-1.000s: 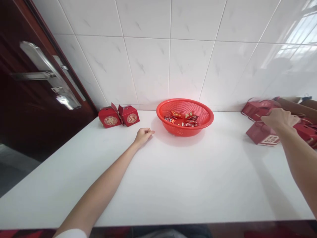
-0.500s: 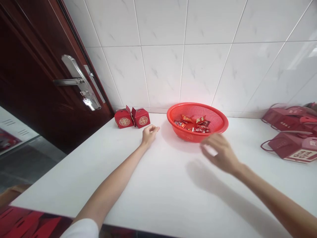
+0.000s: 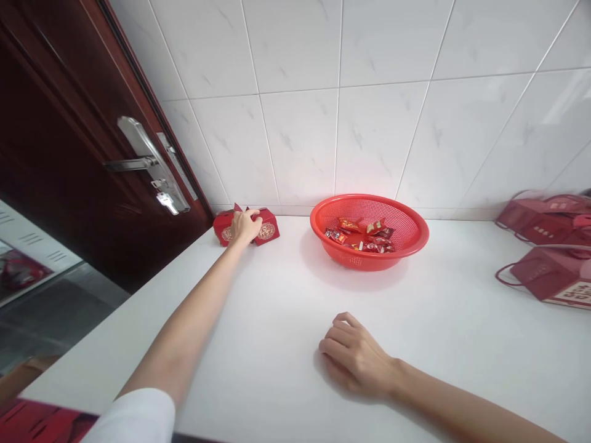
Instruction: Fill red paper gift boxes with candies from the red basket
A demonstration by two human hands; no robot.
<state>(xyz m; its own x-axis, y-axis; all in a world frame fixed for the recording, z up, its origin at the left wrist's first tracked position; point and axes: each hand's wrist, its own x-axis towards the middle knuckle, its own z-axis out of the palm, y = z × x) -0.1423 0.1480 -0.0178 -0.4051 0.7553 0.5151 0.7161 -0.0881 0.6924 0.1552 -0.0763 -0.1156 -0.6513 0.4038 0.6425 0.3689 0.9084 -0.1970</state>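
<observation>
Two small red paper boxes [image 3: 269, 225] with gold round prints stand side by side against the wall at the back left. My left hand [image 3: 246, 227] reaches over them, its thumb and fingers closed at the top flap of the right-hand box and partly covering both boxes. My right hand [image 3: 353, 357] rests on the white table with its fingers curled in, and nothing shows in it. Beyond it stands a red plastic colander [image 3: 369, 261], apart from both hands. Several wrapped candies [image 3: 348, 226] in red and gold wrappers lie in the colander.
Larger red carry boxes with cord handles [image 3: 535, 274] stand at the right of the white table [image 3: 258, 344]. A tiled wall [image 3: 295, 141] closes off the back. At the left is a dark wooden door [image 3: 69, 154] with a metal handle and keys.
My left hand has moved left and away from me onto the red boxes. My right hand has come back from beside the colander and down onto the table.
</observation>
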